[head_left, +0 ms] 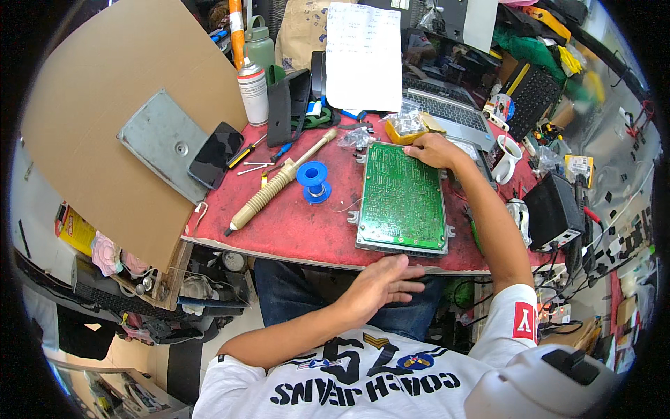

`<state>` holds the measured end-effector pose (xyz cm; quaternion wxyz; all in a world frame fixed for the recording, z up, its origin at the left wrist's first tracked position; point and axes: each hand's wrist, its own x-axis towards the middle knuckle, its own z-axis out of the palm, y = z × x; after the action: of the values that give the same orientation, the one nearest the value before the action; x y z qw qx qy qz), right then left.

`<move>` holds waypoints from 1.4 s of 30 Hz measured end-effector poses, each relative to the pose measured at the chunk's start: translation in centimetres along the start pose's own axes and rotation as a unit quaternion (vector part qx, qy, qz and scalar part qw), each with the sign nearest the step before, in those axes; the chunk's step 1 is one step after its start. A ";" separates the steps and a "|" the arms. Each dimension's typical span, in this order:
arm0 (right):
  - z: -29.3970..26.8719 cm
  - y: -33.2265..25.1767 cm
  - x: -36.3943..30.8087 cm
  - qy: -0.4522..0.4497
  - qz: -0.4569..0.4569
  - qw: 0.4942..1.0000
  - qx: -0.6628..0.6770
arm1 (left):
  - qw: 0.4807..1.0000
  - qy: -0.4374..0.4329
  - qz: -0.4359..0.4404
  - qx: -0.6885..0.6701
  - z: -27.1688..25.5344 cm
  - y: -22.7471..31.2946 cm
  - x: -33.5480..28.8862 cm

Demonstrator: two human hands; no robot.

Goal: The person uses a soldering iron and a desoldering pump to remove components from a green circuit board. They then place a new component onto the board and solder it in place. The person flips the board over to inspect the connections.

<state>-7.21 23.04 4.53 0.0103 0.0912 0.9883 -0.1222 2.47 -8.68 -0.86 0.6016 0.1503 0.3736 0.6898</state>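
A green circuit board (403, 195) in a silvery metal frame with mounting tabs lies on the red table top near its front edge. My right hand (433, 151) is at the board's far right corner, its fingers bent over the far edge; some fingertips are hidden. Just short of the table's front edge, my left hand (382, 288) hovers below the board's near side. Its fingers are spread and hold nothing. Left of the board stands a blue spool (313, 183) with a thin wire trailing toward the board. Beside it lies a long beige tool (272, 192) with a ribbed grip.
A laptop (447, 105) stands at the back, partly behind a written sheet (363, 59). At back left are a spray can (252, 94), a phone (216, 155) and a metal cover (162, 143) against cardboard (91, 105). A mug (504, 159) and black box (553, 213) stand right.
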 end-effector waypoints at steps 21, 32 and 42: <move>-11.7 -7.8 -14.5 0.328 -0.016 0.944 0.037 | 0.987 -0.054 0.105 -0.107 0.9 -0.3 0.7; 0.1 -6.6 -28.7 0.401 -0.262 0.853 -0.205 | 0.967 -0.058 0.185 -0.166 -2.2 14.0 7.0; 14.5 -9.6 -25.1 0.481 -0.137 0.855 -0.139 | 0.973 -0.211 0.083 0.035 -6.6 17.1 12.9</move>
<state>15.69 5.89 -6.14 -0.4701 -0.0003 0.8793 0.0756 -17.16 1.34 3.47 0.6018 0.3437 0.2482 0.6768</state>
